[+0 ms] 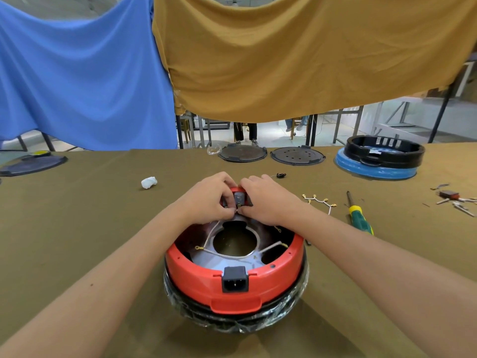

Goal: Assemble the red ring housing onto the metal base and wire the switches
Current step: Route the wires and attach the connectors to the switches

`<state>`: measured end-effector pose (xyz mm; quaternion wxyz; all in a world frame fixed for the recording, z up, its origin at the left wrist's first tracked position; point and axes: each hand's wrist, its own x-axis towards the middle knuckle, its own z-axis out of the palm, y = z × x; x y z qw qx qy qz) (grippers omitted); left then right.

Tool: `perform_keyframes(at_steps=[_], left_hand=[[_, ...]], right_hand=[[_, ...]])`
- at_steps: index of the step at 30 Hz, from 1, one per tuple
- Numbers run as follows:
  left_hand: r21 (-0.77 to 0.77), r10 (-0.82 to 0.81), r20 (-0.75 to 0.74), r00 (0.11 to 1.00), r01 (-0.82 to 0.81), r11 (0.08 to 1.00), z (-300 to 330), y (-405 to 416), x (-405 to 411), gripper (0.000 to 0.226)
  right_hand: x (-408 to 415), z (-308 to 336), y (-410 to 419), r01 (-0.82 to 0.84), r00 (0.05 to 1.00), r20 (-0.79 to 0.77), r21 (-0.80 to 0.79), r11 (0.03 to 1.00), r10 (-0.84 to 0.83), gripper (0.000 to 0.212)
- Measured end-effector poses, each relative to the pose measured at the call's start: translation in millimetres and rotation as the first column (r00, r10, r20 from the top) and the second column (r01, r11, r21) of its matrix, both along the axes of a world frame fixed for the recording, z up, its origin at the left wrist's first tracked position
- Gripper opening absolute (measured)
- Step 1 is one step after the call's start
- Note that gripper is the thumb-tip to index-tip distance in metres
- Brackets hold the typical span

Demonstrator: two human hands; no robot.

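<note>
Here the worktop (77,202) has open cloth on the left, with only a white wad (149,182) near its far part. In the middle the red ring housing (232,277) sits on the metal base (233,257), close to the near edge. Both hands meet at its far rim: the left hand (209,200) and the right hand (268,202) pinch a small switch (238,198) and white wires (211,231) there, fingers curled. On the right a green screwdriver (360,218) lies near the right forearm.
</note>
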<state>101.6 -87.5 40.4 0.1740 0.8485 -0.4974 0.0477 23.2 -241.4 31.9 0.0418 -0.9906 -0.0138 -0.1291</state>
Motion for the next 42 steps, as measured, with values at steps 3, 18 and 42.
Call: perform_keyframes(at_steps=[3,18,42], left_hand=[[-0.011,0.001,0.005,1.000,-0.001,1.000,-1,1,-2,0.008],[0.063,0.013,-0.006,1.000,-0.012,0.998,7,11,-3,0.017],[-0.034,0.061,0.002,0.998,-0.061,0.998,-4,23,-4,0.008]], right_hand=[[-1,0,0,-0.007,1.000,-0.009,0.007,1.000,0.007,0.035],[-6,0,3,0.028,0.999,-0.017,0.024,0.999,-0.028,0.040],[-19,4,13,0.091,0.996,-0.017,0.104,0.990,-0.089,0.054]])
